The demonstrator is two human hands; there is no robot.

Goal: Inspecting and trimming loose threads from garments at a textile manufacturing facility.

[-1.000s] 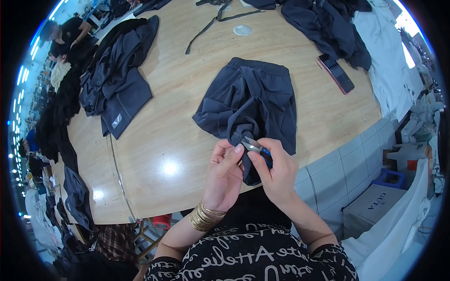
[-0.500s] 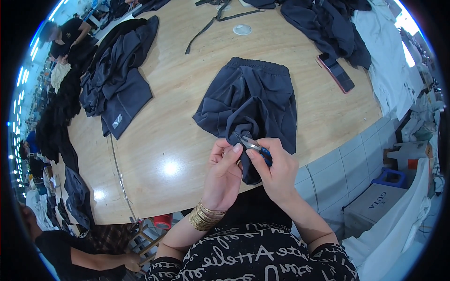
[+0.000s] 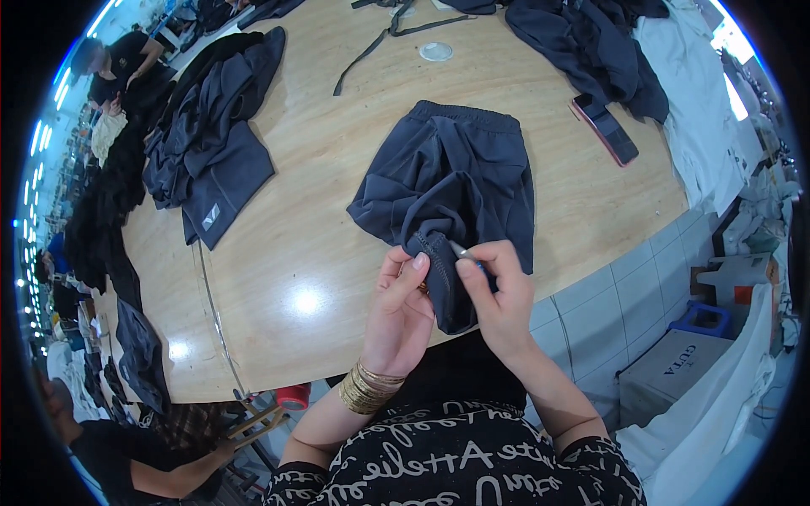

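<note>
Seen from the head camera, the dark navy shorts (image 3: pixel 451 181) lie on the wooden tabletop (image 3: pixel 312 253), waistband away from the person, one leg end drawn toward the near edge. Left hand (image 3: pixel 403 308) has its fingers closed around the bunched hem, thumb pressing the stitched seam. Right hand (image 3: pixel 498 295) pinches a small metal thread snipper (image 3: pixel 462 250) between thumb and forefinger, tip touching the hem just beside the left thumb. Gold bangles (image 3: pixel 367 388) circle the left wrist. Farther off, a pile of dark garments (image 3: pixel 211 143) sits at the left, and a phone in a red case (image 3: pixel 606 128) lies at the right, well apart.
</note>
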